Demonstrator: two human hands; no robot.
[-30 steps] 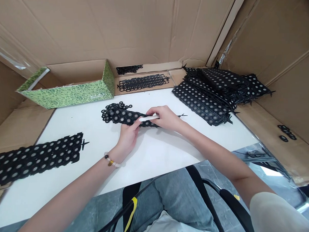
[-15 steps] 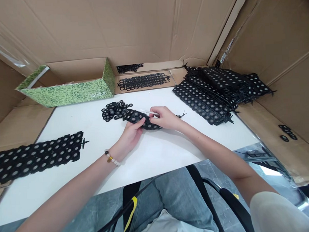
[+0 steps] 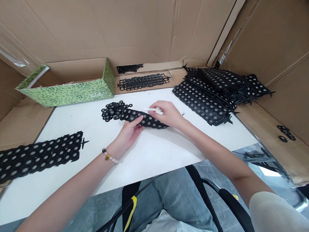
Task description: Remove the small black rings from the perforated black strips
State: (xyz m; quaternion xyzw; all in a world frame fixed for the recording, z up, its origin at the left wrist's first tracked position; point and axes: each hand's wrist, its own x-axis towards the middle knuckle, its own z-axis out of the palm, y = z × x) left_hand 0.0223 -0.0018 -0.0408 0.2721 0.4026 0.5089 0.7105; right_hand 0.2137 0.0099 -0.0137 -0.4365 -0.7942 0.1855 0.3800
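My left hand [image 3: 131,133] is closed on the near edge of a black rubber sheet [image 3: 151,121] dotted with rows of round rings, its thumb on top. Between the thumb and fingers of my right hand [image 3: 168,113] is a thin white stick-like tool [image 3: 154,109], pointing left just above the sheet; what kind of tool it is I cannot tell. The sheet's right end is partly hidden by that hand. A heap of loose black rings [image 3: 113,110] lies against the sheet's left end.
A dotted black sheet [image 3: 39,155] lies at the left. Similar sheets [image 3: 207,97] are piled at the back right. Behind stand a green-patterned box [image 3: 75,93] and a punched-out black lattice [image 3: 144,81] on cardboard. Several rings [image 3: 284,133] rest on the right cardboard. Cardboard walls enclose the table.
My right hand has lifted slightly off the sheet with the white tool, exposing more of its dots. My left hand has shifted a little left along the edge.
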